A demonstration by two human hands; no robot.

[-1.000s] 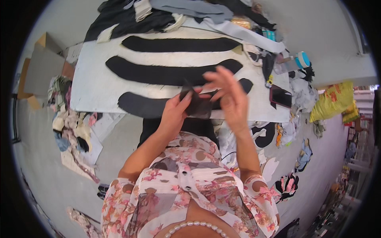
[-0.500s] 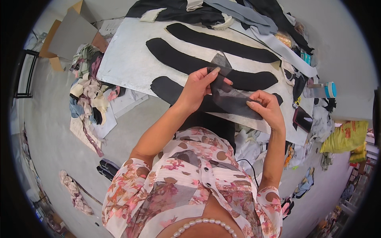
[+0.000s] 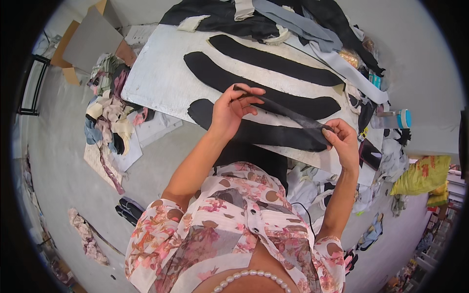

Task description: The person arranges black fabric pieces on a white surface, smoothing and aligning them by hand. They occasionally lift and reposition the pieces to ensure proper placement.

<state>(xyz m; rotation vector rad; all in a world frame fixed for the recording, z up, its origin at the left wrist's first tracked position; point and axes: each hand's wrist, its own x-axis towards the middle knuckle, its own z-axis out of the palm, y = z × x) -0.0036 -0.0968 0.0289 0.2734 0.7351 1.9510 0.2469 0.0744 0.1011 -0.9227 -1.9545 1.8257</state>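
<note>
A thin, sheer black strip of fabric (image 3: 293, 115) is stretched between my two hands above the white table (image 3: 154, 73). My left hand (image 3: 232, 110) pinches its left end between thumb and forefinger, the other fingers loosely curled. At the right end, my right hand (image 3: 343, 141) grips the strip between thumb and fingers. Under it lie three curved black fabric pieces, roughly in rows: a far piece (image 3: 273, 57), a middle piece (image 3: 210, 73) and a near piece (image 3: 278, 136). The strip and my hands cover parts of the middle and near ones.
Black and grey cloth (image 3: 220, 19) is heaped along the table's far edge. At the right are a phone (image 3: 370, 155) and a clear container with a blue lid (image 3: 404, 118). Fabric scraps (image 3: 110, 115) pile up left of the table, near a cardboard box (image 3: 93, 41). A yellow sack (image 3: 420, 176) stands right.
My hands have moved apart, the right one outward and slightly nearer me. The sheer strip, loose and folded before, is now drawn out into a narrow, taut band.
</note>
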